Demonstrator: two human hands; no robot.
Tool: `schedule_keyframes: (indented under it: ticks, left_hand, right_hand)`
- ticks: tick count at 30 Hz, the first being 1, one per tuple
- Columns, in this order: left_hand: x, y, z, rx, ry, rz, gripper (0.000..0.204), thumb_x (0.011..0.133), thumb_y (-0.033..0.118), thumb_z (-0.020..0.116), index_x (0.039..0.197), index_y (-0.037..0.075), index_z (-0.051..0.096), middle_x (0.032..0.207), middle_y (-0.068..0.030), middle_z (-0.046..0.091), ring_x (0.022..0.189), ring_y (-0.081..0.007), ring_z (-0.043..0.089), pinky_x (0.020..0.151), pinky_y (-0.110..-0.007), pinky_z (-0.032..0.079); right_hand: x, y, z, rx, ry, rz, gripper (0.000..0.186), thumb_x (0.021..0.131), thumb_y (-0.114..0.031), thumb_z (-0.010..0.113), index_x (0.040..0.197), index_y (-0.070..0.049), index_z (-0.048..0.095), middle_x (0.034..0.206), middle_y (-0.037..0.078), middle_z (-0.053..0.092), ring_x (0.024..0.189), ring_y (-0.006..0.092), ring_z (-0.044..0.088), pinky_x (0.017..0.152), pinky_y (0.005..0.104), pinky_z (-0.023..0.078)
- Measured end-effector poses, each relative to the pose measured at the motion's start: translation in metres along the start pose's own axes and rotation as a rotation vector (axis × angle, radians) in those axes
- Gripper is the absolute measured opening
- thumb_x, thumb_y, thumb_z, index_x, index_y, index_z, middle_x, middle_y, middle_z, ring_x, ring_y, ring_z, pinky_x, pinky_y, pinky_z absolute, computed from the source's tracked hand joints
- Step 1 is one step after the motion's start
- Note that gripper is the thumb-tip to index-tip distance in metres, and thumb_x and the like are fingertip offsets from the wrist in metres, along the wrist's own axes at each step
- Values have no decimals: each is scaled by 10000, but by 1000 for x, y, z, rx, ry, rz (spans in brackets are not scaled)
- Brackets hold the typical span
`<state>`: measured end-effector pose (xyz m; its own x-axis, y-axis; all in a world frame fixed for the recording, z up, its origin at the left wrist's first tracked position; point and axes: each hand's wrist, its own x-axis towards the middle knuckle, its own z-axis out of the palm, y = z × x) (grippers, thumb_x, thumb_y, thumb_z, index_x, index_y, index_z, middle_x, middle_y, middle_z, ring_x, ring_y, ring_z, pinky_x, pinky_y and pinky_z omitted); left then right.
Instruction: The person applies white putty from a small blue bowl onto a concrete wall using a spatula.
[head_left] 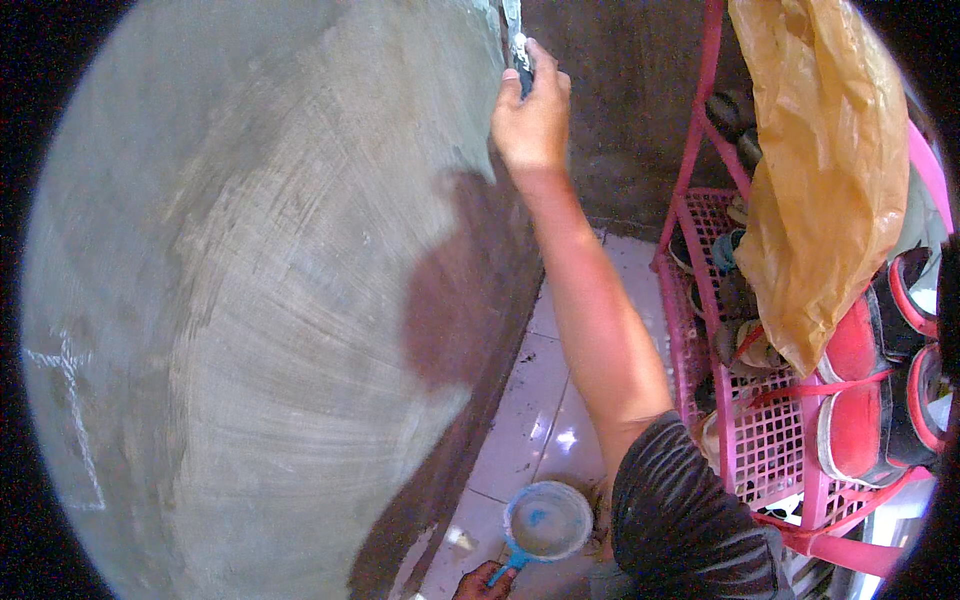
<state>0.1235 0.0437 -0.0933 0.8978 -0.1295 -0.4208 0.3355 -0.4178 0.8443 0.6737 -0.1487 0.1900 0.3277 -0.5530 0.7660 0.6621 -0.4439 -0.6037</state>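
Note:
My right hand (535,125) is raised at the top middle, closed round the dark handle of a putty knife (521,62). White paste is smeared on the knife. Its blade points up along the corner where the grey plastered wall (300,280) meets a darker brown wall (610,110); the blade's tip runs close to the picture's edge. Low in the view, my left hand (484,582) grips the blue handle of a water dipper (550,520). The dipper is held upright over the floor, with greyish stuff and a blue patch inside. Only part of the left hand shows.
On the right stands a pink shoe rack (720,300) with several shoes. A crumpled orange-brown plastic bag (825,180) hangs over it, beside red and black shoes (855,400). Pale tiles (530,400) cover the narrow floor between wall and rack. White chalk-like lines (75,400) mark the left wall.

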Motion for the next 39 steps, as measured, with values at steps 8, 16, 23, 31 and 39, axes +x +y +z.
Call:
schedule_keyframes:
  ticks: [8, 16, 23, 31, 39]
  left_hand:
    - [-5, 7, -5, -47, -1, -16, 183, 939, 211, 586, 1074, 92, 554, 611, 30, 499, 451, -65, 413, 420, -235, 337]
    - [3, 4, -8, -128, -126, -175, 199, 950, 224, 583, 1095, 90, 557, 620, 33, 503, 460, -58, 417, 425, -231, 336]
    - [1, -3, -3, 29, -26, 9, 236, 948, 254, 602, 1119, 96, 567, 625, 23, 526, 477, -63, 438, 441, -245, 364]
    - [19, 5, -3, -29, 19, 116, 259, 942, 230, 607, 1112, 37, 576, 703, -13, 554, 557, -89, 496, 499, -263, 415]
    - [10, 27, -15, 28, -32, 19, 200, 943, 203, 592, 1092, 71, 576, 637, 15, 516, 482, -61, 448, 436, -249, 366]
  right_hand:
    - [-22, -18, 10, -134, -277, 34, 453, 871, -72, 568, 1320, -15, 532, 1104, 247, 486, 982, 395, 553, 902, 417, 460]
    - [-10, -28, -20, -33, -73, -150, 440, 796, -71, 571, 1229, -3, 608, 1005, 196, 519, 914, 336, 569, 865, 390, 467]
    - [21, -15, -5, -74, -91, -56, 401, 799, -125, 599, 1184, -22, 645, 981, 194, 557, 906, 336, 583, 869, 398, 470]
    - [13, -18, -32, 104, -137, -66, 384, 800, -70, 598, 1173, 13, 642, 940, 150, 534, 809, 201, 567, 744, 292, 478]
    - [-3, -9, -17, 37, -152, -114, 391, 790, -45, 588, 1174, -10, 648, 930, 160, 533, 781, 252, 576, 703, 310, 484]
